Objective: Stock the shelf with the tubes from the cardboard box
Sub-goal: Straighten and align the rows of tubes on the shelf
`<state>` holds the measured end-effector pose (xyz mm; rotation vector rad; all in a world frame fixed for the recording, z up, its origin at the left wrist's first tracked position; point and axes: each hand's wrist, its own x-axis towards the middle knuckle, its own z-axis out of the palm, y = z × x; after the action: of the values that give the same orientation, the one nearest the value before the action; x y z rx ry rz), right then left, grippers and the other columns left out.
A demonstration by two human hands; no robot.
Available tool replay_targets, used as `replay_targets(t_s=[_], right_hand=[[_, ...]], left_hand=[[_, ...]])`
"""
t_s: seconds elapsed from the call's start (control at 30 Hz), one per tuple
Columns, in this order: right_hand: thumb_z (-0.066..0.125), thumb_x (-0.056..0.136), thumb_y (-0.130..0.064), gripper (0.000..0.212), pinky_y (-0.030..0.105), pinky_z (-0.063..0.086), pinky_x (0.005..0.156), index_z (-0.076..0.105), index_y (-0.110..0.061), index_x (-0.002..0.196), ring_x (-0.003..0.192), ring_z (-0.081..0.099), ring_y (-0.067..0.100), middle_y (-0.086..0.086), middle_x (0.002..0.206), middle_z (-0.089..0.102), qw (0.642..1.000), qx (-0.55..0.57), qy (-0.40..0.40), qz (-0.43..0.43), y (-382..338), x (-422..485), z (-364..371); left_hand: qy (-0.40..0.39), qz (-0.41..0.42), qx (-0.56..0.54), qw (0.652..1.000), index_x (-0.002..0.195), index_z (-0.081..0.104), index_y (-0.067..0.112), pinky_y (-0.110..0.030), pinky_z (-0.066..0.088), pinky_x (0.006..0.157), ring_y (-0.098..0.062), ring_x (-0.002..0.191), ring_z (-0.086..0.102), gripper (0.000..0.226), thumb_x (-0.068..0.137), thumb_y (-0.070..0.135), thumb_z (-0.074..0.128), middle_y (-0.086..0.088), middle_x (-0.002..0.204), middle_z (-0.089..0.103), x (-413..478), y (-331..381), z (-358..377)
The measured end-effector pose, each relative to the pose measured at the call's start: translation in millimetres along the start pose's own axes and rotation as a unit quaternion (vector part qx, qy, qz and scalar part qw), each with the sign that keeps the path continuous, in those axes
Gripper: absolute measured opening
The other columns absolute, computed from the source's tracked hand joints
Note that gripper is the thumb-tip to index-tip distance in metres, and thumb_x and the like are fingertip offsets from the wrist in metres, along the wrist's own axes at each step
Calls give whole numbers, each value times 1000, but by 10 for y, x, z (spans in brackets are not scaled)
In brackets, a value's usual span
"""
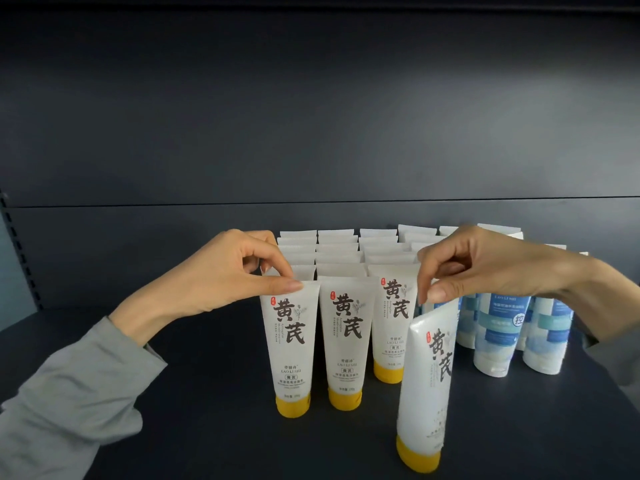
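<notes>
Several white tubes with yellow caps stand cap-down in rows on the dark shelf [207, 393]. My left hand [221, 275] pinches the top seam of the front-left tube [291, 344], which stands upright. Beside it stands another front tube [346, 341], and a third [393, 323] stands a little further back. My right hand [485, 265] pinches the top of a fourth tube [427, 386], which is nearest to me, turned sideways and tilted with its top to the right. The cardboard box is out of view.
White tubes with blue labels [498, 327] stand in rows at the right of the yellow-capped ones. The dark back wall [311, 133] rises behind all rows. A perforated upright [14, 244] runs along the left edge.
</notes>
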<state>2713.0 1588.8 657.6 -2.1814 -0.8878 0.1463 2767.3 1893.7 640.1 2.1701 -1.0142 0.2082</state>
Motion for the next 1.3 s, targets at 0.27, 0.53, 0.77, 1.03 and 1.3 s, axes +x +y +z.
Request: replay_targets(t_s=[0.27, 0.53, 0.77, 1.03, 1.3], right_hand=[[76, 69, -50, 22, 4, 39, 62, 75, -31, 80, 60, 51, -4, -15, 69, 63, 999, 23, -19, -16, 16, -76, 11], [78, 71, -39, 15, 13, 36, 55, 72, -25, 66, 54, 38, 5, -3, 61, 56, 999, -17, 22, 17, 8, -110, 40], [77, 63, -29, 13, 6, 38, 54, 68, -24, 55, 47, 45, 0, -7, 53, 60, 992, -29, 120, 32, 18, -74, 112], [76, 55, -47, 33, 30, 54, 76, 69, -17, 63, 73, 61, 35, 19, 79, 70, 978, -52, 195, 61, 92, -15, 127], [75, 56, -45, 29, 16, 50, 70, 70, -17, 61, 65, 53, 35, 22, 74, 65, 974, -19, 215, 71, 149, 31, 142]], left_hand=[[-19, 1, 11, 1000, 85, 72, 42, -16, 32, 54, -6, 54, 33, 34, 57, 61, 66, 20, 73, 52, 101, 112, 65], [-17, 2, 36, 999, 73, 73, 35, -16, 32, 55, -4, 57, 36, 26, 62, 58, 66, 14, 73, 54, 216, 168, 205], [-16, 6, 31, 999, 73, 74, 34, -16, 32, 55, -4, 56, 35, 24, 64, 54, 66, 8, 73, 54, 216, 173, 210], [-16, -24, 59, 998, 76, 73, 37, -20, 29, 55, -1, 52, 41, 36, 55, 64, 64, 15, 75, 57, 190, 153, 131], [-43, -5, 39, 998, 77, 73, 41, -16, 33, 50, -6, 53, 36, 29, 57, 60, 64, 11, 78, 58, 192, 171, 86]])
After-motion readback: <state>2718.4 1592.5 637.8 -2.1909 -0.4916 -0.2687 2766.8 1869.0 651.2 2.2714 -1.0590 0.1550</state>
